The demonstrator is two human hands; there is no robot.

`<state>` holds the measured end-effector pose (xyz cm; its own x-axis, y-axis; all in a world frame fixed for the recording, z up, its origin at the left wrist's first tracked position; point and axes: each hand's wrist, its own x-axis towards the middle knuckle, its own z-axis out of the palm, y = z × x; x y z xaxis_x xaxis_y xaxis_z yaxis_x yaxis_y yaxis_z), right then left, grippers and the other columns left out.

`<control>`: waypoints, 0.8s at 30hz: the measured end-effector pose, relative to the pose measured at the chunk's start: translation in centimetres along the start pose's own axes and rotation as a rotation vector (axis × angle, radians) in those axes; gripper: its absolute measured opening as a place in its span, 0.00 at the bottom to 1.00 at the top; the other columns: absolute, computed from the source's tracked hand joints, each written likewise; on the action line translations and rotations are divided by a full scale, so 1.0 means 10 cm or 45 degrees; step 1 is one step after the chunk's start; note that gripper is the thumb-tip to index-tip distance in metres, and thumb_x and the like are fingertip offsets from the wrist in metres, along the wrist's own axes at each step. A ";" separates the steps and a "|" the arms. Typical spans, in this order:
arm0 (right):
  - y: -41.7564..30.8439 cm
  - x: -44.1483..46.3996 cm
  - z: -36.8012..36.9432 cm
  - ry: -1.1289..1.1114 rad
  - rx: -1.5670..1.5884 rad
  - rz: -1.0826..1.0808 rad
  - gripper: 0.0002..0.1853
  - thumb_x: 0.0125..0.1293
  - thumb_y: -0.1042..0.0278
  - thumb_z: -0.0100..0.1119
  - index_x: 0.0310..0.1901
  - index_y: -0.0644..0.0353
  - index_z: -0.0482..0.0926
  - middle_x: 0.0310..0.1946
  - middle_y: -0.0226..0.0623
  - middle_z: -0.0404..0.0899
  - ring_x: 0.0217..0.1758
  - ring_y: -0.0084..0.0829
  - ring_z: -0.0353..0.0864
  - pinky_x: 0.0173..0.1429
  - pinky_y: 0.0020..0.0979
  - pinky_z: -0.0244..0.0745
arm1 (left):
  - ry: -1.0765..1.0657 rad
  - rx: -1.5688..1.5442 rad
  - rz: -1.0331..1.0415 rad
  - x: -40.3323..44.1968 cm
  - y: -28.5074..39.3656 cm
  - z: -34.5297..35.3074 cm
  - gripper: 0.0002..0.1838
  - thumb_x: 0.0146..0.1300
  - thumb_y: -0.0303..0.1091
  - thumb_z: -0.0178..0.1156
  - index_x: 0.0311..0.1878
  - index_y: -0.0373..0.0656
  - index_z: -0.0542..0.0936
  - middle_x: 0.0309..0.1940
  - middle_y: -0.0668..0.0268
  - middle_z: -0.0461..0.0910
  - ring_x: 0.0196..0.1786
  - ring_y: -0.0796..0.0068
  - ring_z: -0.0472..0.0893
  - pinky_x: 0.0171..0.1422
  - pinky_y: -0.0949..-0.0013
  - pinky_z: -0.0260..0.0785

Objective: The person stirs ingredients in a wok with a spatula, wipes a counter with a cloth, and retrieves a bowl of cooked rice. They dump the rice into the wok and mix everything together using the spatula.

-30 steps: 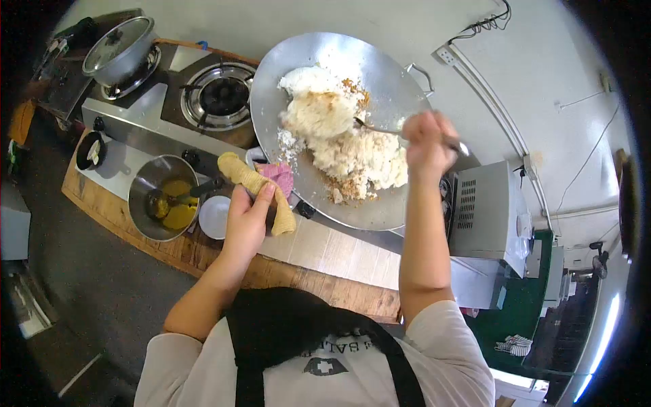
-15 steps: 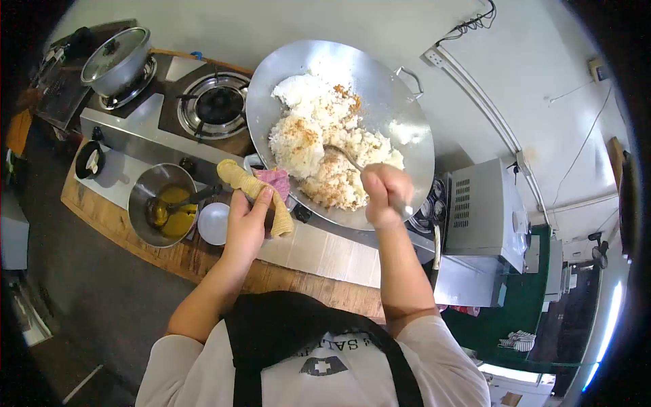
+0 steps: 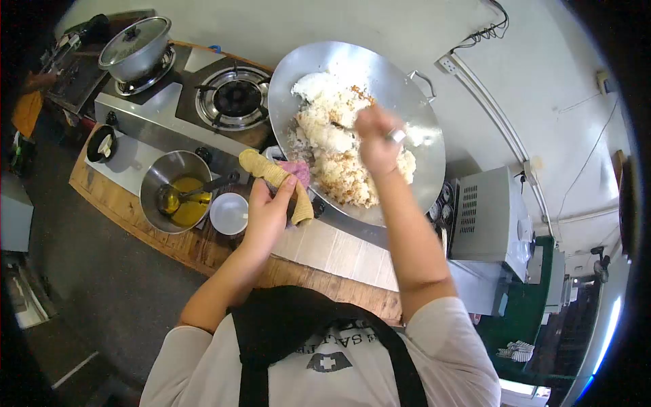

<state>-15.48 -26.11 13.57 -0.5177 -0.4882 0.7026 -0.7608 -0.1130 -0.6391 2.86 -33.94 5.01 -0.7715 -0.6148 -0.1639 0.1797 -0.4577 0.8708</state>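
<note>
A large metal wok [image 3: 417,163] holds a heap of white rice [image 3: 332,136] with brown seasoning on parts of it. My right hand [image 3: 378,139], slightly blurred, is closed round the handle of a metal spoon [image 3: 396,136] above the wok. The spoon's far end goes into the rice and is mostly hidden. At the wok's near left side, my left hand [image 3: 271,203] grips a yellow cloth [image 3: 268,169] between thumb and fingers. A pink cloth [image 3: 296,171] lies against the wok's edge by its handle, just behind the yellow one.
Left of the wok are a bare burner [image 3: 236,99] and a lidded pot [image 3: 135,51]. Nearer me stand a steel bowl [image 3: 152,203] with yellow liquid and a ladle, a small white bowl [image 3: 229,214] and a black dish [image 3: 102,144]. A grey appliance [image 3: 485,214] is at the right.
My right hand has moved up from the wok's near edge with the spoon, over the rice. The rice heap has shifted. My left hand still grips the yellow cloth; the whole view has shifted slightly.
</note>
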 end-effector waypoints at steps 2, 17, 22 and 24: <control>-0.09 0.16 -0.28 0.190 0.491 0.219 0.11 0.61 0.71 0.52 0.21 0.57 0.68 0.14 0.27 0.62 0.18 0.25 0.62 0.23 0.27 0.56 | -0.038 -0.035 0.068 -0.01 0.03 0.00 0.14 0.65 0.31 0.54 0.50 0.36 0.68 0.42 0.63 0.75 0.43 0.77 0.76 0.48 0.72 0.70; 0.37 0.64 -0.94 0.557 0.808 0.336 0.20 0.65 0.60 0.52 0.18 0.51 0.58 0.13 0.24 0.56 0.16 0.20 0.54 0.21 0.25 0.54 | 0.040 -0.063 0.081 -0.03 0.06 0.02 0.13 0.64 0.29 0.56 0.48 0.35 0.69 0.40 0.64 0.76 0.42 0.77 0.77 0.48 0.73 0.70; 0.29 1.10 -1.91 0.939 0.142 0.118 0.16 0.62 0.66 0.50 0.18 0.54 0.61 0.11 0.29 0.60 0.12 0.22 0.58 0.18 0.27 0.57 | 0.014 0.046 0.103 0.00 0.00 -0.02 0.14 0.64 0.31 0.55 0.50 0.36 0.67 0.42 0.63 0.75 0.43 0.77 0.76 0.48 0.73 0.69; 0.98 1.22 -2.15 1.129 0.078 0.273 0.17 0.60 0.70 0.52 0.17 0.57 0.59 0.11 0.31 0.60 0.13 0.24 0.58 0.19 0.30 0.59 | 0.018 0.059 0.079 0.00 0.03 -0.02 0.14 0.65 0.28 0.54 0.51 0.35 0.68 0.46 0.61 0.75 0.46 0.76 0.76 0.52 0.72 0.69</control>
<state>-37.66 -14.59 22.56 -0.7757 0.3367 0.5338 -0.6048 -0.1549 -0.7812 3.07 -34.25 5.20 -0.7512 -0.6499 -0.1152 0.1982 -0.3885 0.8999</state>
